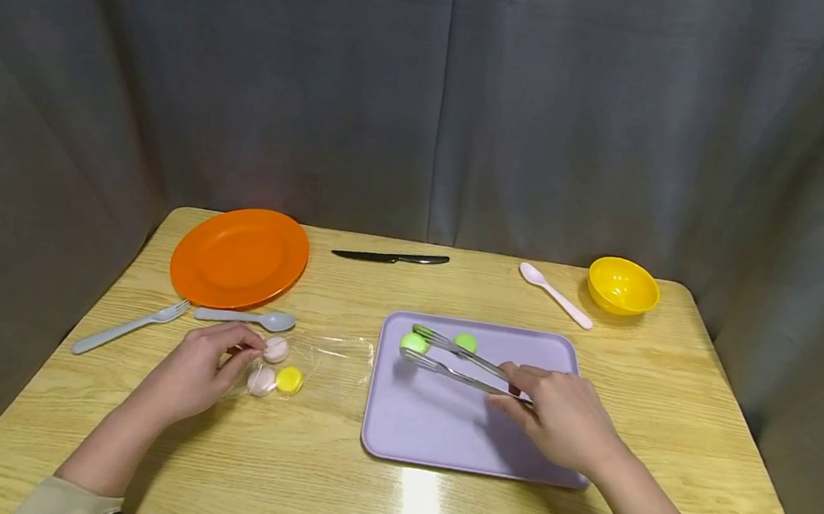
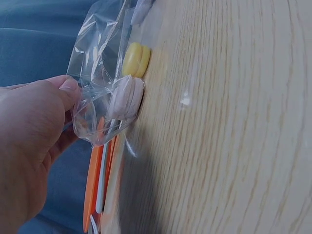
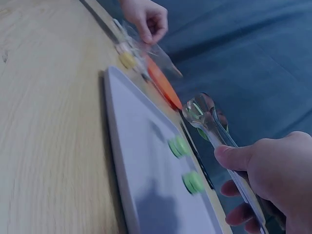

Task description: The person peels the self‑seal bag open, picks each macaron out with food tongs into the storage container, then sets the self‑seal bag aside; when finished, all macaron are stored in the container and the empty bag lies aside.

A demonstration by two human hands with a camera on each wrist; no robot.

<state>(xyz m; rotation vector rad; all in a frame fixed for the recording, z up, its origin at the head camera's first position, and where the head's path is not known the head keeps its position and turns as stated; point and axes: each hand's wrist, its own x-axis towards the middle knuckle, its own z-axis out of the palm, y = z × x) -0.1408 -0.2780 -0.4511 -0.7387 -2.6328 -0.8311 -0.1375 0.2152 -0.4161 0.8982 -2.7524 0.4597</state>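
My left hand (image 1: 198, 367) pinches the edge of a clear plastic bag (image 2: 92, 114) between thumb and fingers. Inside the bag lie a yellow macaron (image 1: 289, 380) and two pale pink macarons (image 1: 261, 381). My right hand (image 1: 563, 415) grips metal tongs (image 1: 467, 376), their arms apart, over a lilac tray (image 1: 422, 447). Two green macarons (image 3: 193, 182) sit on the tray; in the head view the tong tips overlap the left one (image 1: 414, 342), while the right wrist view shows the tips raised above the tray. A green tint shows on the tips.
An orange plate (image 1: 240, 260), a grey fork (image 1: 131, 326) and a grey spoon (image 1: 247, 318) lie at the left. Along the back are a black knife (image 1: 391, 257), a pink spoon (image 1: 555, 295) and a yellow bowl (image 1: 623, 288). Grey curtains (image 1: 442, 109) surround the table.
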